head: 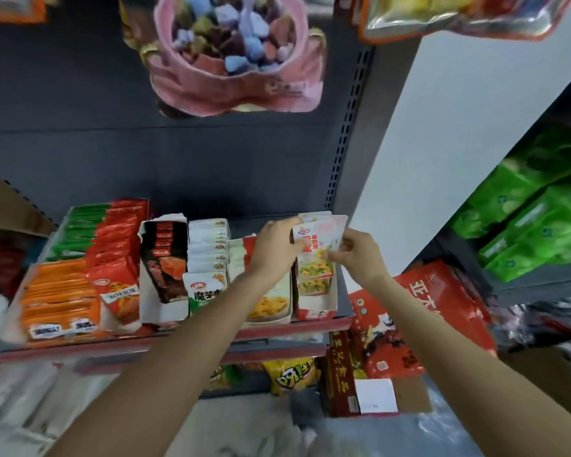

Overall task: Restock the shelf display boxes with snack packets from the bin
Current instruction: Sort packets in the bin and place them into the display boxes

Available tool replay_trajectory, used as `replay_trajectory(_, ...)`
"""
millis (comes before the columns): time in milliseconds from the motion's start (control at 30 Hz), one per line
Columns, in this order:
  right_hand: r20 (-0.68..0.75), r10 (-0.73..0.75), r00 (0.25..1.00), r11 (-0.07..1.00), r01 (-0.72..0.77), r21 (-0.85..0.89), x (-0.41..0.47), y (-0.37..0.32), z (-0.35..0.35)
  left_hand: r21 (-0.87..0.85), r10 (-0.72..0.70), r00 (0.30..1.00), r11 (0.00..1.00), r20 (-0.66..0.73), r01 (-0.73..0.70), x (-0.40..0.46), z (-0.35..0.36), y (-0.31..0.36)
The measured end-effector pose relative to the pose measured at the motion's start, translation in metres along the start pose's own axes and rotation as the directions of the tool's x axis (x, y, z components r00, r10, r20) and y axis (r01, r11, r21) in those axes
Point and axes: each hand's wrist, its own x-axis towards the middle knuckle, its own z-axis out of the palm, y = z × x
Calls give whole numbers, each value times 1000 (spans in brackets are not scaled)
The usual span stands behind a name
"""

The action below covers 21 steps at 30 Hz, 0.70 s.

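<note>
Both hands up at the shelf, approx 2 o'clock from frame centre; left hand wraps its fingers round the left edge of a small stack of white snack packets, right hand pinches the stack's right edge w/ thumb and fingertips; stack held upright just above the rightmost display box, which already has similar packets standing in it; other display boxes run along the shelf toward 9 o'clock: yellow-snack box, white packets, dark box, red packets, orange packets; pink bag hangs at 12 o'clock; green packs at 3 o'clock; bin not identifiable.
</note>
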Motion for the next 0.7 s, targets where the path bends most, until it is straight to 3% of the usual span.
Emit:
replay_trajectory(167, 34, -44, 998, 993, 47, -104, 1, 11, 4, 245, 73, 997, 967, -7, -69, -2, 8, 2)
replay_trajectory(333, 14, -55, 998, 984, 57, -168, -1, 21, 4, 575, 162, 983, 797, 86, -182, -1, 17, 5)
replay_trajectory(600, 67, -90, 994, 920, 108, -377, 6, 31, 11, 702, 203, 976, 684, 78, -198, -4, 29, -1)
replay_trajectory(700, 64, -99, 993, 911, 117, -396, 4, 29, 13, 692, 217, 973, 690, 83, -213, -2, 30, -1)
